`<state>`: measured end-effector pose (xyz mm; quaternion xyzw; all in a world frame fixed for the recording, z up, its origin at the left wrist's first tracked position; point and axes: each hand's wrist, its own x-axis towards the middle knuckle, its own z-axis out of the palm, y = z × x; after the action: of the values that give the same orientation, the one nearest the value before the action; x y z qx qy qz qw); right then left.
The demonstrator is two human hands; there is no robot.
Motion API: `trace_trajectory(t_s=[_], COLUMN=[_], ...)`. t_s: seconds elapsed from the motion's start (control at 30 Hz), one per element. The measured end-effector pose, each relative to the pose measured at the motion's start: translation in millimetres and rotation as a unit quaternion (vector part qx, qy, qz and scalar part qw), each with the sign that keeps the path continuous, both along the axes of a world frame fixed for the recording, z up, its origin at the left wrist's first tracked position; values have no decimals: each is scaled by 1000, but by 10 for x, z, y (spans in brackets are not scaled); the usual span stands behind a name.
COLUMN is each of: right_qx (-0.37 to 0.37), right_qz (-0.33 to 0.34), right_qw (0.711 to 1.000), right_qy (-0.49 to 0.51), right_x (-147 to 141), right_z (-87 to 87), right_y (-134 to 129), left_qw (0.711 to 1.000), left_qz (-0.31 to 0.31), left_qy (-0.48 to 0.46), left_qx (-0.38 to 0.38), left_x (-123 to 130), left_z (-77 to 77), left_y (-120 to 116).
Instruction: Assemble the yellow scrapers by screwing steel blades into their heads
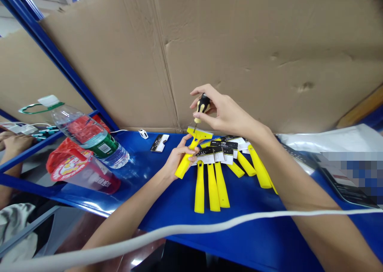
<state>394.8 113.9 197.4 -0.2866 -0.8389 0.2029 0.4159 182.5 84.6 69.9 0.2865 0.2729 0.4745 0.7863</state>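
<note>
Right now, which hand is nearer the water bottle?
Left. The left hand is to the right of the water bottle, not touching it; the right hand is farther off to the right, raised higher.

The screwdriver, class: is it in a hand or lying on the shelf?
In the right hand: thumb and fingers pinch the black-and-yellow screwdriver, shaft pointing down toward the yellow scraper.

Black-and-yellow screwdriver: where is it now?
In the head view, the black-and-yellow screwdriver sits in the right hand, its tip at the head of the yellow plastic scraper held by the left hand.
</note>
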Motion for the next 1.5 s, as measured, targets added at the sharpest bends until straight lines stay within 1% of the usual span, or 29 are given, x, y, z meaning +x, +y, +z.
trace_trajectory(t_s=[0.13,0.27,0.33,0.4,0.47,0.67,0.8,1.0,1.1,1.17,1.33,1.5], right_qx=[21,10,28,57,71,37,55,61,88,96,65,71], right_qz=[-13,4,1,-16,-30,6,-23,-6,-33,-39,-1,-33], right_qw=[1000,1000,1000,998,997,999,998,998,995,994,997,997], right_qy=[-6,8,10,5,1,25,19,31,22,18,29,27], right_x=[10,25,28,29,30,31,26,38,40,41,36,22], right_z=[0,-32,-58,-80,-92,-97,-108,-126,-122,-121,-130,-126], right_y=[8,55,98,136,157,163,182,223,231,229,223,215], left_qw=[1000,1000,1000,1000,1000,1000,1000,999,1000,1000,999,999], left_qz=[2,5,0,-5,-8,5,4,22,18,10,29,32], left_qy=[-1,-8,-2,1,-1,-8,-6,-26,-15,-8,-25,-25], left_qx=[-1,2,6,10,11,5,5,-5,-1,3,-4,-14], left_x=[14,4,-14,-31,-37,-22,-16,-10,-24,-30,6,32], left_z=[25,5,-21,-42,-49,-17,-12,-5,-22,-28,30,70], left_y=[-21,-7,9,23,29,19,10,4,17,21,-9,-33])
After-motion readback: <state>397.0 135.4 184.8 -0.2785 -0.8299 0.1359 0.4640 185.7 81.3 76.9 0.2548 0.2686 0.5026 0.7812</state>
